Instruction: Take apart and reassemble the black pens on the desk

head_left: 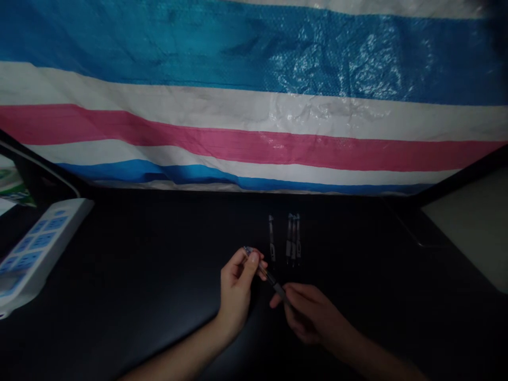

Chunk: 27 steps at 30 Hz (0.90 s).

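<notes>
Above the dark table [138,280], the left hand [238,278] pinches one end of the pen [270,277], the right hand [308,312] is closed around the other, and both should hold it gently in line.

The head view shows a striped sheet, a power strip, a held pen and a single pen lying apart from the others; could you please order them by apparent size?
1. Striped sheet
2. Power strip
3. Held pen and single pen: unsure; the held one looks longer, but sits nearer the camera.
</notes>
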{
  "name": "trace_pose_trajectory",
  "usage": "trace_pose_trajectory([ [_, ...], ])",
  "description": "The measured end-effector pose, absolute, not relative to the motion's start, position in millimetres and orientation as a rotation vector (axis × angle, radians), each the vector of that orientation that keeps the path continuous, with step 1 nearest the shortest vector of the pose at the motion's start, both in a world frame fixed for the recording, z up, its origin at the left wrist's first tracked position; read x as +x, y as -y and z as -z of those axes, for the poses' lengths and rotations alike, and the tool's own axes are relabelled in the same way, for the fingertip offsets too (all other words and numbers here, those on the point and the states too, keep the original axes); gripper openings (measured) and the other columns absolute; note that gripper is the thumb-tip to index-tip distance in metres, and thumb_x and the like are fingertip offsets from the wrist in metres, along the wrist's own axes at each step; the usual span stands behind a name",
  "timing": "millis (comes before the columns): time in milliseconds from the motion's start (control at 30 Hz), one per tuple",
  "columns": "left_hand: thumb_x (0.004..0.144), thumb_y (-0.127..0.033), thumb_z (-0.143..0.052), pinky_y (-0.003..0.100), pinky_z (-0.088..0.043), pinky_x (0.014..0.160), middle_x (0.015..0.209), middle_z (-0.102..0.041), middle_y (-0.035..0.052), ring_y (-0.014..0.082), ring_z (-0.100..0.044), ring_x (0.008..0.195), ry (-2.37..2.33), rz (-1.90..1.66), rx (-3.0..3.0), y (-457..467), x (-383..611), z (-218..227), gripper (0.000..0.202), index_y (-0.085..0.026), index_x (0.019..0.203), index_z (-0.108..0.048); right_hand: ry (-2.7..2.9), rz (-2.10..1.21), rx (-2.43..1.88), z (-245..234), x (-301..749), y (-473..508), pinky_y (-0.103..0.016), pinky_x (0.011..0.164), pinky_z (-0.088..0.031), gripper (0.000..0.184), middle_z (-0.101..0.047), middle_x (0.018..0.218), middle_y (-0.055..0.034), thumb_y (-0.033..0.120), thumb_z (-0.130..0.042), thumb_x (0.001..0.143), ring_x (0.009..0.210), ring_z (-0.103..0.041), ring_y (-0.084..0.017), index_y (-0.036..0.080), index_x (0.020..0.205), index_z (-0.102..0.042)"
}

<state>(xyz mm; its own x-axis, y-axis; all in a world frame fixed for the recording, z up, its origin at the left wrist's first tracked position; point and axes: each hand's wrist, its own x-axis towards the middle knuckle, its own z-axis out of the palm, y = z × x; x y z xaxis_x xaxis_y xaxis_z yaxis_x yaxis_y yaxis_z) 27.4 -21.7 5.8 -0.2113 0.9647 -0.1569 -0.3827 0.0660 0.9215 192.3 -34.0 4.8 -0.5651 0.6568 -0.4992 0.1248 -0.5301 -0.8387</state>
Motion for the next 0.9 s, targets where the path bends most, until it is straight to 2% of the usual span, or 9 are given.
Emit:
trace_pose_trajectory([
  [133,0.081,-0.041,-0.07,0.022,-0.045,0.061,0.066,-0.063,0.0009,0.0102,-0.053,0.057,-1.136,-1.479,0.741,21.9,26.6,-4.4,0.027,-0.015,0.08,-0.066,1.728,-1.502,-1.39,-9.1,192.8,36.6,-0.024,0.059,-0.037,0.034,-0.056,0.068,-0.0008,0.049,-0.058,0.087,0.062,-0.05,-0.012,0.018,0.076,-0.064],
  [200,0.081,-0.041,-0.069,0.022,-0.045,0.06,0.068,-0.064,0.002,0.0106,-0.054,0.058,-1.08,-1.449,0.717,21.6,25.7,-3.8,0.027,-0.015,0.082,-0.066,1.609,-1.746,-1.355,-8.6,195.0,34.9,-0.023,0.05,-0.034,0.041,-0.05,0.057,0.0017,0.054,-0.051,0.089,0.05,-0.043,-0.01,0.017,0.078,-0.065],
  [333,0.084,-0.041,-0.067,0.022,-0.045,0.06,0.07,-0.065,0.0026,0.0113,-0.055,0.061,-1.002,-1.398,0.688,20.6,25.0,-3.7,0.027,-0.015,0.084,-0.065,1.159,-2.379,-1.089,-6.0,198.3,28.8,-0.02,0.035,-0.016,0.055,-0.027,0.041,0.0108,0.065,-0.042,0.087,0.033,-0.015,-0.005,0.014,0.083,-0.063],
  [400,0.084,-0.042,-0.066,0.021,-0.046,0.061,0.071,-0.065,0.0022,0.0111,-0.055,0.062,-1.018,-1.418,0.704,20.3,25.5,-4.4,0.027,-0.015,0.085,-0.065,1.352,-2.147,-1.181,-5.8,197.7,29.0,-0.021,0.038,-0.024,0.051,-0.037,0.045,0.0074,0.061,-0.045,0.089,0.035,-0.027,-0.007,0.014,0.088,-0.065],
  [500,0.084,-0.042,-0.066,0.021,-0.046,0.062,0.072,-0.065,0.0017,0.0107,-0.056,0.063,-1.091,-1.468,0.749,20.1,26.1,-5.4,0.027,-0.015,0.084,-0.065,1.847,-1.413,-1.371,-5.6,195.6,33.9,-0.027,0.06,-0.041,0.035,-0.06,0.068,-0.0027,0.049,-0.05,0.091,0.06,-0.055,-0.015,0.018,0.088,-0.066],
  [600,0.084,-0.043,-0.066,0.022,-0.046,0.063,0.074,-0.066,0.0024,0.011,-0.056,0.063,-1.097,-1.458,0.767,19.2,26.0,-5.4,0.028,-0.015,0.085,-0.065,2.002,-1.052,-1.439,-6.2,194.8,37.0,-0.03,0.062,-0.039,0.036,-0.063,0.073,-0.006,0.045,-0.043,0.093,0.063,-0.057,-0.018,0.018,0.085,-0.065],
  [667,0.084,-0.043,-0.066,0.022,-0.046,0.064,0.073,-0.066,0.0026,0.0116,-0.058,0.064,-1.044,-1.429,0.744,18.1,25.4,-4.6,0.029,-0.014,0.087,-0.065,1.936,-1.275,-1.427,-7.6,195.5,35.2,-0.026,0.054,-0.035,0.039,-0.055,0.06,-0.0011,0.044,-0.04,0.095,0.052,-0.049,-0.013,0.018,0.079,-0.064],
  [767,0.084,-0.042,-0.067,0.023,-0.047,0.066,0.071,-0.066,0.0029,0.013,-0.061,0.067,-0.939,-1.386,0.697,16.5,23.9,-2.8,0.028,-0.014,0.085,-0.064,1.509,-1.979,-1.28,-7.0,198.0,29.1,-0.02,0.039,-0.023,0.045,-0.037,0.042,0.0074,0.056,-0.045,0.09,0.036,-0.028,-0.007,0.017,0.076,-0.061],
  [900,0.084,-0.04,-0.067,0.024,-0.049,0.066,0.07,-0.068,0.0043,0.0138,-0.062,0.067,-0.83,-1.345,0.668,14.3,21.8,-1.6,0.027,-0.014,0.083,-0.063,1.0,-2.434,-1.053,0.8,201.4,23.4,-0.018,0.031,-0.016,0.05,-0.033,0.035,0.0104,0.066,-0.06,0.075,0.03,-0.018,-0.005,0.016,0.071,-0.056],
])
